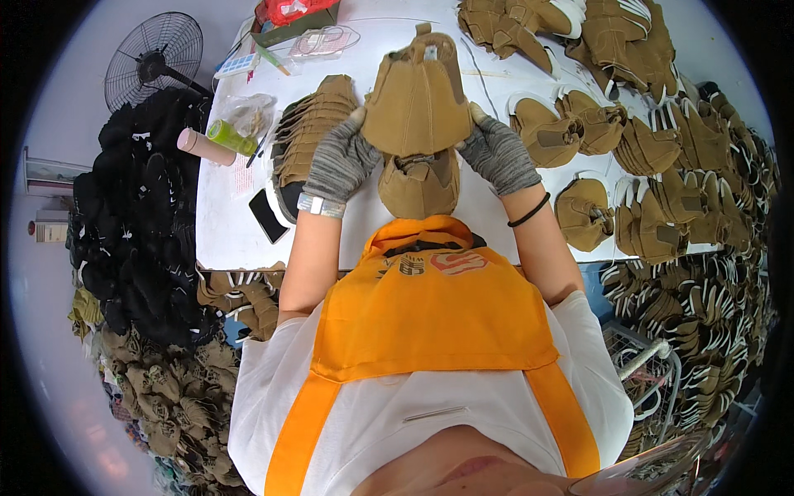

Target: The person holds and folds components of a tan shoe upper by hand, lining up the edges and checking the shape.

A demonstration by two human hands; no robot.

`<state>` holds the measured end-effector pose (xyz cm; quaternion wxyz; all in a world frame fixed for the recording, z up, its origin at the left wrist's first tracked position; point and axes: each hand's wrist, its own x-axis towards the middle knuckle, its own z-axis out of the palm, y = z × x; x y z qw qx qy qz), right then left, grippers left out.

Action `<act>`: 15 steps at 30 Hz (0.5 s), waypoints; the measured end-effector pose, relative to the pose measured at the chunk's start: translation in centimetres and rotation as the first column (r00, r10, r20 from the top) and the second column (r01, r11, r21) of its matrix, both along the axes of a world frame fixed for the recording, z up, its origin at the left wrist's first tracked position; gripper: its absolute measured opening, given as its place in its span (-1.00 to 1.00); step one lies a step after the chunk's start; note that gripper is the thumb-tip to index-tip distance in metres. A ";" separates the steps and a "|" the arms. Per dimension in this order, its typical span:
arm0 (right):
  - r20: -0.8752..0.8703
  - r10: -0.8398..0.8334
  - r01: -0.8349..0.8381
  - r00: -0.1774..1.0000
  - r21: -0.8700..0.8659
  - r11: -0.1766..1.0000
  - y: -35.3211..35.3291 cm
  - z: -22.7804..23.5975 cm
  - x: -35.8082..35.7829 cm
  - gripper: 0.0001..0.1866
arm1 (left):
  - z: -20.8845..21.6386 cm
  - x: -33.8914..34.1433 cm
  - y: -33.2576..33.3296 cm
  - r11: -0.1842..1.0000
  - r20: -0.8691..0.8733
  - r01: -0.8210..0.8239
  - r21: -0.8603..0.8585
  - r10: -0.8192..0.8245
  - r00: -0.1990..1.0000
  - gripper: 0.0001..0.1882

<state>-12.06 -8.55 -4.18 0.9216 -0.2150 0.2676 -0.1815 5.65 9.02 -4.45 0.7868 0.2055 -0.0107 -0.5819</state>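
A brown boot upper [418, 103] is held up over the white table, between my two hands. My left hand [343, 157], in a grey striped fingerless glove, grips its left lower edge with the thumb on top. Gloved the same way, my right hand [500, 153] grips the right lower edge; its fingers are partly hidden. Just below the held piece, nearer my body, another brown upper [420, 188] shows, partly covered by it. Close to my left hand lies an overlapping row of brown uppers [310, 132].
On the white table [488, 223] are a black phone [269, 217], a pink bottle [205, 147], a green bottle [231, 138] and an open box [296, 25]. Brown uppers [653, 149] crowd the right side. A black pile [141, 215] and a fan [153, 62] stand left.
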 end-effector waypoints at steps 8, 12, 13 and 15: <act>-0.259 0.199 -0.327 0.945 -0.732 0.598 1.5 -9.4 -2.6 -0.59 | -5.0 -1.9 3.1 0.968 -0.050 0.024 0.250 -0.012 0.999 -0.75; -0.256 0.123 -0.149 0.959 -0.084 0.985 3.8 -8.3 -3.3 -0.51 | -8.1 -1.5 4.3 0.949 0.095 -0.023 0.313 -0.007 0.995 -0.70; -0.292 0.129 -0.198 0.948 -0.221 0.955 3.5 -8.8 -3.2 -0.50 | -8.8 -1.5 4.4 0.944 0.118 -0.028 0.327 -0.012 0.993 -0.69; -0.363 0.123 -0.295 0.923 -0.466 0.834 3.1 -9.4 -2.9 -0.50 | -8.3 -2.0 3.7 0.909 0.166 -0.102 0.404 0.037 0.985 -0.69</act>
